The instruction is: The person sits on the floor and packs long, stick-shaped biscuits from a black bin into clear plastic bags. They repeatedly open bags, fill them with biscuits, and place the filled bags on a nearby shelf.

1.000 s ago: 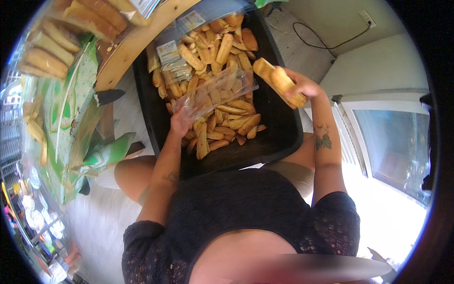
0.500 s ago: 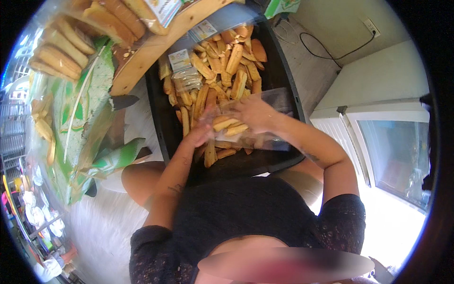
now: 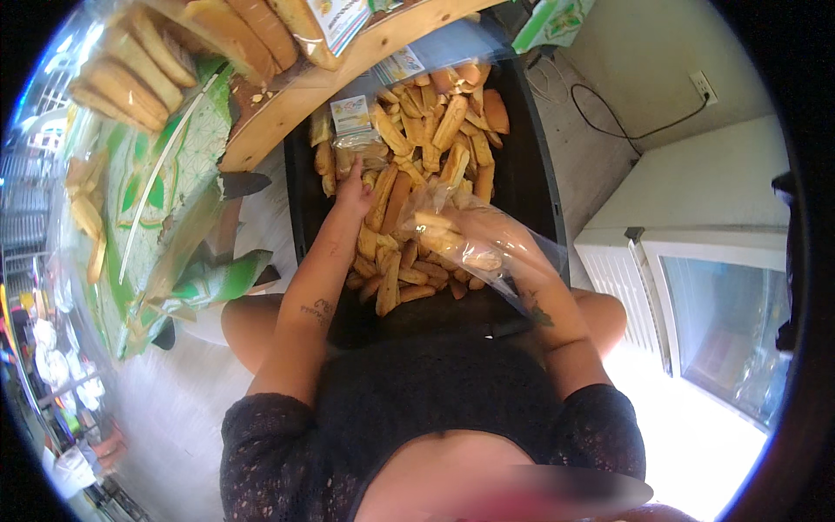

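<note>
Pieces of toasted bread, long and golden brown, fill a black tub (image 3: 541, 165) in front of me. My right hand (image 3: 496, 230) holds a clear plastic bag (image 3: 435, 228) with several bread sticks inside; the film partly covers its fingers. My left hand (image 3: 352, 191) reaches over the tub's left side, a finger stretched out against a stack of clear packaging bags (image 3: 361, 150) that lies on the bread. A printed card label (image 3: 350, 116) shows at the stack's far end. Between both hands lie loose bread sticks (image 3: 391, 196).
A wooden board (image 3: 287, 109) at the upper left bears packed bread (image 3: 235, 39). Below it hangs torn green and white wrapping (image 3: 156, 174). To the right stand a white cabinet with a glass door (image 3: 713, 296) and a wall with a black cable (image 3: 626, 137).
My left hand has let go of the filled bag and moved away to the stack of bags. My right hand keeps the filled bag, now tilted down to the right.
</note>
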`<state>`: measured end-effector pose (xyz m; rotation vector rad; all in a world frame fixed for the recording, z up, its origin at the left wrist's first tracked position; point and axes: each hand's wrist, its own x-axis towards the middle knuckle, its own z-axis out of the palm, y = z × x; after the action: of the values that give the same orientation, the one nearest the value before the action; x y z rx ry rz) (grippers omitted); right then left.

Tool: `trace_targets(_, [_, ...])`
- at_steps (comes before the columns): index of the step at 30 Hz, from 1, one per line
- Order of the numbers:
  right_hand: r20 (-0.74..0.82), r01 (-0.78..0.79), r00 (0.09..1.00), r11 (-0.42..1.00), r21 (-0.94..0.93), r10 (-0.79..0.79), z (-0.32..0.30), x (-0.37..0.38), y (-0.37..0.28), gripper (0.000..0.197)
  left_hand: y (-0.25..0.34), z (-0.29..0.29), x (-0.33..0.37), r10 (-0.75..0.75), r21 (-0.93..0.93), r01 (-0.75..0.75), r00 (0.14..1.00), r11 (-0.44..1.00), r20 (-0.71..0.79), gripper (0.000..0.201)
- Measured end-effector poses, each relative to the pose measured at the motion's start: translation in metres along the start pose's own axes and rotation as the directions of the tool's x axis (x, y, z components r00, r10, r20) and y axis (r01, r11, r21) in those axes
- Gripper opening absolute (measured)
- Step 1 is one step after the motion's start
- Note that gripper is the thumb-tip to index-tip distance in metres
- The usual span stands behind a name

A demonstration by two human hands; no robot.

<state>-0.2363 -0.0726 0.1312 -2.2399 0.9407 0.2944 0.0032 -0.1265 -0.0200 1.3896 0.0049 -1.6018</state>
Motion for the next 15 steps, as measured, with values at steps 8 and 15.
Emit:
trace_targets(8, [0.012,-0.016,1.000,0.995,0.103,0.015,0.012,0.015,0.011,0.054,0.037,0.021,0.016,0.101,-0.240,-0.083,0.993,0.967,0.064,0.064])
trace_targets(15, [0.176,-0.203,0.967,0.974,0.097,0.184,0.020,0.030,0.020,0.075,0.097,0.072,0.013,0.152,-0.253,-0.152,0.988,0.955,-0.016,0.059])
